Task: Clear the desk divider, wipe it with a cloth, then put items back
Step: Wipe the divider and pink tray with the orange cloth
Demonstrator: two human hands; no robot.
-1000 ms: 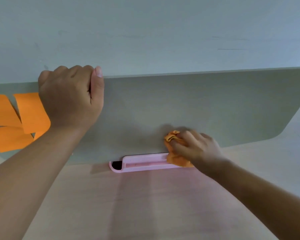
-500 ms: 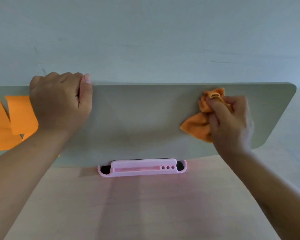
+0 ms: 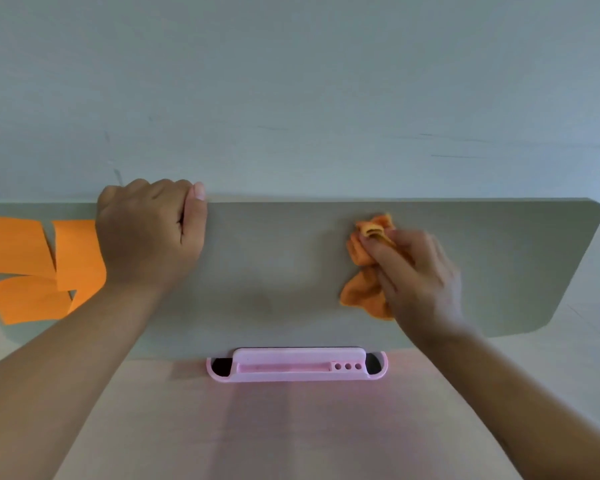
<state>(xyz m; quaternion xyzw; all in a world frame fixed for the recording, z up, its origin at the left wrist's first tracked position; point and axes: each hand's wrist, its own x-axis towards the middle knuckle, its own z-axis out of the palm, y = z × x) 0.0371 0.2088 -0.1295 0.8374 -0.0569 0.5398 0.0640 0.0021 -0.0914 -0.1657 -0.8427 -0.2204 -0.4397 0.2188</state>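
Note:
A grey desk divider [image 3: 284, 271] stands upright across the back of a pale wooden desk [image 3: 291, 434]. My left hand [image 3: 149, 237] is closed over its top edge, left of the middle. My right hand [image 3: 416, 275] presses a crumpled orange cloth [image 3: 364, 271] against the divider's face, right of the middle and near the top. Several orange sticky notes [image 3: 21, 268] are stuck on the divider's left end, partly hidden behind my left wrist.
A pink plastic holder [image 3: 297, 366] with a long slot and three small holes sits at the divider's foot, in the middle. A plain grey wall [image 3: 298, 91] rises behind the divider. The divider's rounded right end stops short of the desk's right side.
My right hand carried the cloth from beside the pink holder up to the divider's upper right, then slid it left towards the middle. My left hand kept its hold on the top edge.

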